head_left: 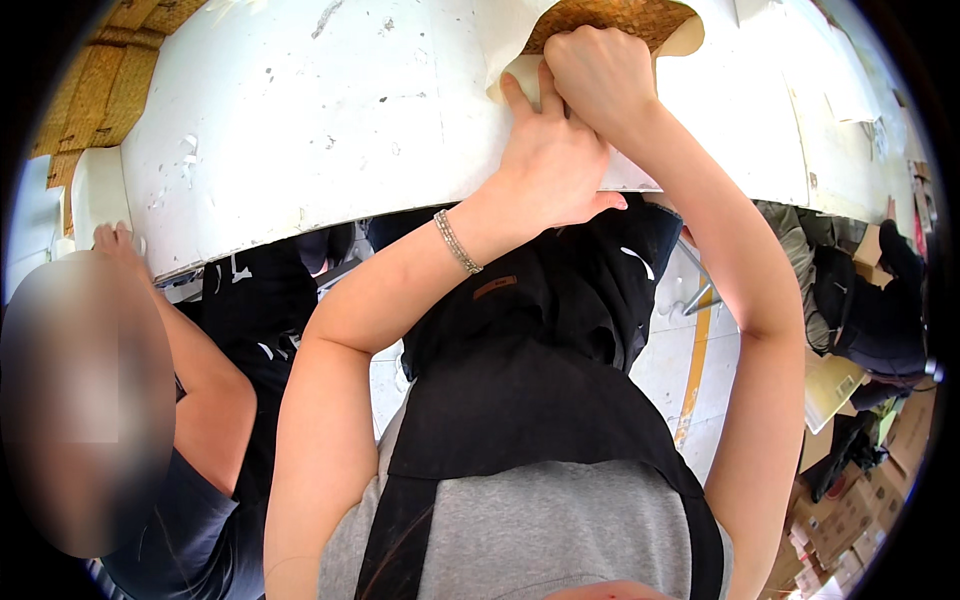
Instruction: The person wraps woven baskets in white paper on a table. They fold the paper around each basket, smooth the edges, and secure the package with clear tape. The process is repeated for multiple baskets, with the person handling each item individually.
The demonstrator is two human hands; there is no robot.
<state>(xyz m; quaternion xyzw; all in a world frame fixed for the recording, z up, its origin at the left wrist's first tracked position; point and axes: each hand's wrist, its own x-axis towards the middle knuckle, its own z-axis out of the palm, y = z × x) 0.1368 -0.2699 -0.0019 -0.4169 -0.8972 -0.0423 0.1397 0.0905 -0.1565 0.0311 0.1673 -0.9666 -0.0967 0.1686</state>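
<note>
Grey shirt (pixel 560 510) and black apron (pixel 540 410) lie nearest, low in the picture, with a bare arm rising on either side. Above them the left hand (pixel 557 160) is open, palm down, its fingers reaching forward and its thumb stretched sideways near the table's front edge; a beaded bracelet (pixel 457 242) circles the wrist. Just beyond, the right hand (pixel 603 78) is curled into a fist beside the left fingers, and whether anything sits inside it cannot be told. It meets the woven piece (pixel 650 16), which lies on the table at the top, cut off by the frame: straw-brown, finely plaited, slightly mottled. Cream sheet (pixel 684 38) borders it, with smooth, rounded edges that lift at the sides. Around this spreads the white table (pixel 250 170), scuffed and flecked with grey. Farther left, more brown matting (pixel 105 90) shows, near a co-worker's arm (pixel 210 390); at far right, cartons (pixel 850 520) are piled.
</note>
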